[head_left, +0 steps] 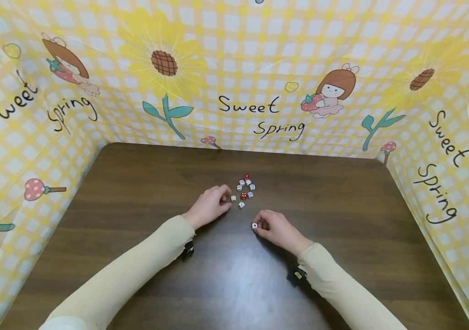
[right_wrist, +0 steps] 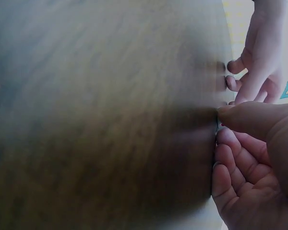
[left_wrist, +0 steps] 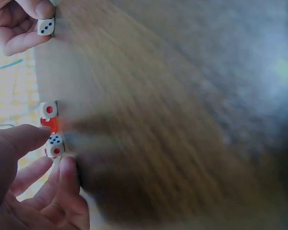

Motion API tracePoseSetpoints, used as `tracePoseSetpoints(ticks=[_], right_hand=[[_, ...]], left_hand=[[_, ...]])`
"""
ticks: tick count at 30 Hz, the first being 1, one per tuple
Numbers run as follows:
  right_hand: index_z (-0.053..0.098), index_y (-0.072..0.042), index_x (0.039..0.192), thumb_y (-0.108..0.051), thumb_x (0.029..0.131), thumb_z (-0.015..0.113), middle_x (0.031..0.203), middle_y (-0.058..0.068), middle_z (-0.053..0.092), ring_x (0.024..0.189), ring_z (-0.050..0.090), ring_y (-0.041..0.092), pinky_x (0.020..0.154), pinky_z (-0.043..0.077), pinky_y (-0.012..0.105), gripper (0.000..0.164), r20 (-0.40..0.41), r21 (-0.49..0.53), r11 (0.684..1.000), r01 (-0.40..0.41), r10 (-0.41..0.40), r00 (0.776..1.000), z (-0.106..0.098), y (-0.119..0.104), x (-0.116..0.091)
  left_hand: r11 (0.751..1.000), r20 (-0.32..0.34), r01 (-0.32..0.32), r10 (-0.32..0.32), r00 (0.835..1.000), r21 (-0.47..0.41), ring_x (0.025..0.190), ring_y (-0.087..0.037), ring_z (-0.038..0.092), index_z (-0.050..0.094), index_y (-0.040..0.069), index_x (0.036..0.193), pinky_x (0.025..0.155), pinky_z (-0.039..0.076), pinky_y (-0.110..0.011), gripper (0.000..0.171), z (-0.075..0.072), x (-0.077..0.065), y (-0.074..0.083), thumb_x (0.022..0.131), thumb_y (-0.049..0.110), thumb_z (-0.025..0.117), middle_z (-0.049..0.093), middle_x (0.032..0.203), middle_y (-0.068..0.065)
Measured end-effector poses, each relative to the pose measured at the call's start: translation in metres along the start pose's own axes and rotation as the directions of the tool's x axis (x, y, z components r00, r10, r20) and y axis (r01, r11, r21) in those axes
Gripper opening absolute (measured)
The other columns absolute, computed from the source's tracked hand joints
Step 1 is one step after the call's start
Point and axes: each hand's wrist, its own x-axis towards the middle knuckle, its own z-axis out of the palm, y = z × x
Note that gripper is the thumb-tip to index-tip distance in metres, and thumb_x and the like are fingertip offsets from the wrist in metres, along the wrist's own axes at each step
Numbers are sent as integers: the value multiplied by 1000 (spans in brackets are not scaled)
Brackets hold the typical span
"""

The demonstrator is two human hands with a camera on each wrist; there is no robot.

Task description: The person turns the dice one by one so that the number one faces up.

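Note:
My right hand [head_left: 277, 229] pinches a white die [head_left: 254, 226] between thumb and fingers at the table surface. In the left wrist view, that die [left_wrist: 46, 27] shows blue pips. My left hand [head_left: 209, 205] rests at the left of a loose group of dice, thumb and fingers apart and bent. Nearest its fingertips is a white die [head_left: 233, 198]; in the left wrist view dice appear just beyond the gap between thumb and fingers. A red die [head_left: 243, 195] lies among several white ones, and another red die [head_left: 246, 176] is at the far end.
The dice lie on a dark brown wooden table [head_left: 135, 183]. A yellow checked cloth [head_left: 242, 59] with printed flowers and figures rises behind it and along both sides. Black wrist devices, such as the right one [head_left: 297, 276], sit below the sleeves.

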Motion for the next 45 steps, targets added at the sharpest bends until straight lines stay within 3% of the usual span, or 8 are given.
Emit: tracePoseSetpoints(ticks=[5, 15, 22, 39, 45], right_hand=[[68, -11, 98, -7, 94, 76, 86, -4, 61, 76, 56, 7, 69, 51, 24, 10, 11, 6, 1000, 3, -3, 1000, 1, 0, 0], [67, -11, 98, -7, 94, 76, 86, -3, 60, 77, 56, 7, 69, 50, 24, 10, -1, 0, 1000, 9, -9, 1000, 0, 3, 0], [67, -10, 98, -6, 93, 75, 87, -3, 60, 77, 56, 8, 70, 50, 24, 11, -6, -2, 1000, 18, -18, 1000, -1, 1, 0], [67, -10, 99, -6, 94, 75, 87, -3, 59, 78, 55, 8, 70, 49, 25, 11, 7, -4, 1000, 1, -1, 1000, 0, 1, -1], [66, -9, 104, -7, 93, 77, 85, -4, 59, 77, 55, 8, 70, 50, 25, 16, 15, -9, 1000, 26, -26, 1000, -1, 3, -1]], left_hand=[[998, 6, 54, -55, 998, 30, 92, -22, 63, 64, 13, 121, 72, 53, -45, 27, 4, 6, 3, 98, 22, 74, 63, 105, -5], [997, -10, 76, -76, 997, 22, 89, -22, 62, 66, 14, 106, 73, 51, -45, 13, 8, 14, 3, 97, 19, 74, 63, 102, -3], [998, -43, 56, -56, 997, 9, 90, -21, 68, 68, 14, 103, 77, 54, -46, 10, 4, 12, -3, 96, 16, 75, 72, 103, -3], [999, -15, -40, 41, 999, 35, 90, -20, 64, 75, 14, 102, 78, 54, -44, 9, 6, 0, -6, 93, 13, 76, 66, 98, -3], [1000, -7, -25, 25, 1000, 2, 90, -20, 64, 72, 12, 104, 82, 53, -43, 13, 4, -3, -6, 93, 12, 78, 66, 98, -3]])
